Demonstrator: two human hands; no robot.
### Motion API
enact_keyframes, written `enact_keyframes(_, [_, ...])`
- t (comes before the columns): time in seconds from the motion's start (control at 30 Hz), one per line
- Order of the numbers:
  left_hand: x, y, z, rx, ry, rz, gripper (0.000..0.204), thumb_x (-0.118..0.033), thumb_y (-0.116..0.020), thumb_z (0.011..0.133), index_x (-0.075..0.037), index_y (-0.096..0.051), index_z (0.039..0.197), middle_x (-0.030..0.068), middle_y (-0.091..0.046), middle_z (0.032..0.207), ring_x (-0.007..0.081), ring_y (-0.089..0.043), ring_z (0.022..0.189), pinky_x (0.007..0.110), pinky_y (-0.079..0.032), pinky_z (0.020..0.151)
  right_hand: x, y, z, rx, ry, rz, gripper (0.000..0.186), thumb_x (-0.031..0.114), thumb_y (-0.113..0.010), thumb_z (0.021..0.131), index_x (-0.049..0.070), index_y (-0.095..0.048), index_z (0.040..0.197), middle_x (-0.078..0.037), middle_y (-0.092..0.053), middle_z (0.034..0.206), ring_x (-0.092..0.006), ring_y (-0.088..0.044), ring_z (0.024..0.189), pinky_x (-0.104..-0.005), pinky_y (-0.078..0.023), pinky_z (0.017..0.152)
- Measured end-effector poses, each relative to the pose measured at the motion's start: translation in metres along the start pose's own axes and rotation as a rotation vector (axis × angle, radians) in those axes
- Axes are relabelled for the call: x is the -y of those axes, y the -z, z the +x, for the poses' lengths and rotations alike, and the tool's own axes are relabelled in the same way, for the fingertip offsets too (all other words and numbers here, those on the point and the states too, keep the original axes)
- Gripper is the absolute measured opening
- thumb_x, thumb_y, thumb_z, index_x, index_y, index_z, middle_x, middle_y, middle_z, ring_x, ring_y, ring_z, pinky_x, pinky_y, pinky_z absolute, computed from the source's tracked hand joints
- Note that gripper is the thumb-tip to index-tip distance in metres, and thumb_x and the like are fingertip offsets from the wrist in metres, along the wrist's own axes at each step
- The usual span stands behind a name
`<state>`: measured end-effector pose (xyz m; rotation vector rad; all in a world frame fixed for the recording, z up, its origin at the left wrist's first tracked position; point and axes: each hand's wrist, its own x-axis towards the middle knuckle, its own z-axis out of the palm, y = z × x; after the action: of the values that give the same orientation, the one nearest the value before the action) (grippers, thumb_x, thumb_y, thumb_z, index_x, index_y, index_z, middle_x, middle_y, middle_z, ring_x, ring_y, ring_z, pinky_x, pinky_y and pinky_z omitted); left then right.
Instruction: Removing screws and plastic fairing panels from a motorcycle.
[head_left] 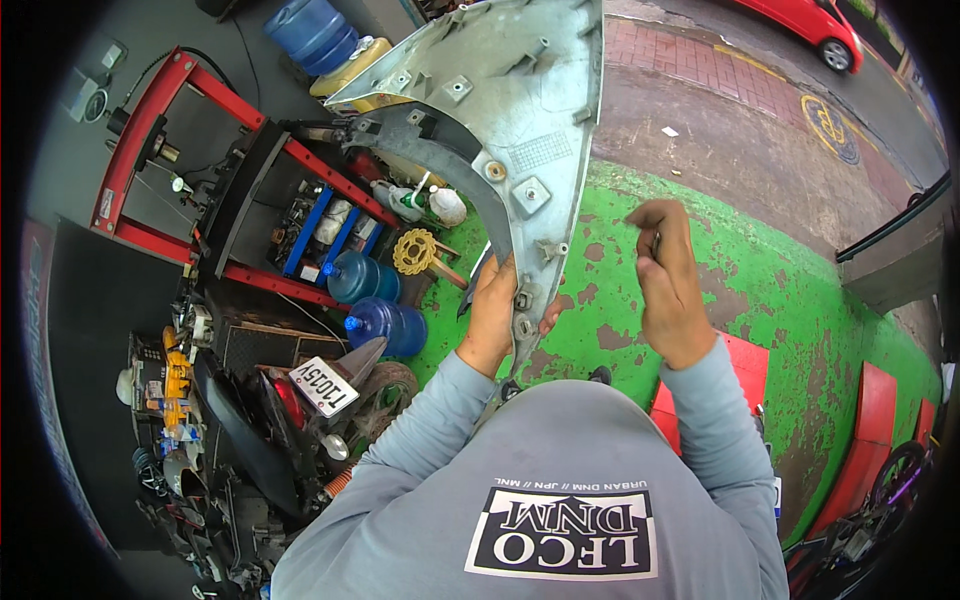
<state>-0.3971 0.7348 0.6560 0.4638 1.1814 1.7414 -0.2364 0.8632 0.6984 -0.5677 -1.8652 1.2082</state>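
A large motorcycle fairing panel (565, 115), its grey inner side toward me, rises in front of my chest. Mounting bosses, holes and metal clips dot this side, and a black plastic piece (440, 135) curves along its left edge. My left hand (488, 318) is closed round the panel's narrow lower end, with fingertips showing past the right edge. Apart from the panel, to its right, my right hand (670, 285) is raised with its fingers curled in. A small dark bit shows between thumb and fingers, too small to name.
On the left stand a red press frame (170, 130), blue water jugs (385, 325) and a motorcycle with a white plate (325, 387). Red ramps (860, 430) lie on the worn green floor (770, 270) at right. A red car (810, 30) is on the street beyond.
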Motion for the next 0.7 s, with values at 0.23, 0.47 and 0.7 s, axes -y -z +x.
enact_keyframes(0.23, [-0.029, -0.002, -0.008, 0.071, 0.017, 0.019, 0.041, -0.043, -0.042, 0.107, -0.004, -0.054, 0.115, 0.0136, -0.064, 0.088, 0.0216, -0.06, 0.051, 0.032, -0.046, 0.039, 0.008, 0.03, -0.024, 0.032, 0.066, 0.131, 0.026, 0.003, -0.041, 0.096, -0.004, -0.061, 0.112, -0.013, -0.061, 0.088, -0.0172, -0.054, 0.075, -0.0316, -0.045, 0.07])
enact_keyframes(0.47, [-0.04, -0.019, -0.018, 0.025, -0.177, 0.118, 0.045, -0.042, -0.039, 0.108, -0.001, -0.056, 0.108, 0.0123, -0.06, 0.066, 0.0191, -0.058, 0.048, 0.029, -0.044, 0.041, -0.006, 0.008, -0.045, 0.319, -0.192, -0.16, 0.028, 0.014, -0.049, 0.101, -0.004, -0.062, 0.119, -0.014, -0.064, 0.087, -0.0251, -0.064, 0.08, -0.0355, -0.051, 0.078])
enact_keyframes(0.7, [-0.051, -0.019, -0.027, 0.032, -0.214, 0.066, 0.031, -0.034, -0.043, 0.109, -0.004, -0.052, 0.112, 0.0072, -0.062, 0.073, 0.0151, -0.06, 0.052, 0.027, -0.045, 0.043, 0.023, 0.023, -0.037, 0.482, 0.141, -0.314, 0.023, 0.007, -0.054, 0.098, -0.002, -0.062, 0.118, -0.016, -0.063, 0.091, -0.0296, -0.063, 0.082, -0.0387, -0.051, 0.077])
